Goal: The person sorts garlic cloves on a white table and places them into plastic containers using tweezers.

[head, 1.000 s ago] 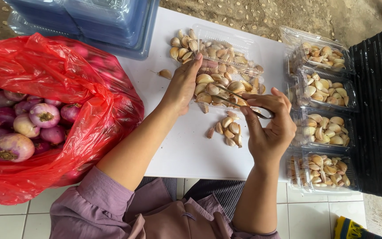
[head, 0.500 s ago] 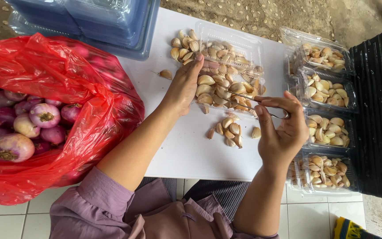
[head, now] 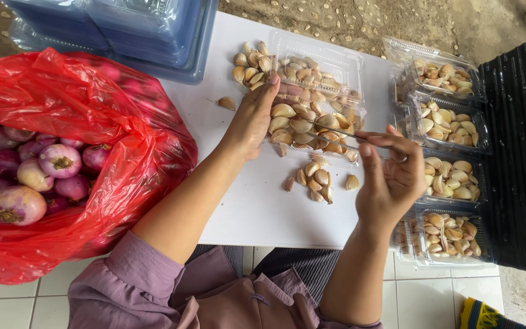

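Left hand flat, fingers together, pressing the clear clamshell tray of garlic cloves at mid-bench. Right hand pinches the tray's thin lid edge. Plastic likely light, springy, slick; best gripped at the rim. Cloves papery, curved, hard. Loose cloves lie just beside the tray.

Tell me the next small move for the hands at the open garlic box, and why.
Probably press the lid down: the right hand pinches the clear lid's edge above the garlic box, which looks full, while the left hand steadies it. Four filled boxes already sit alongside.
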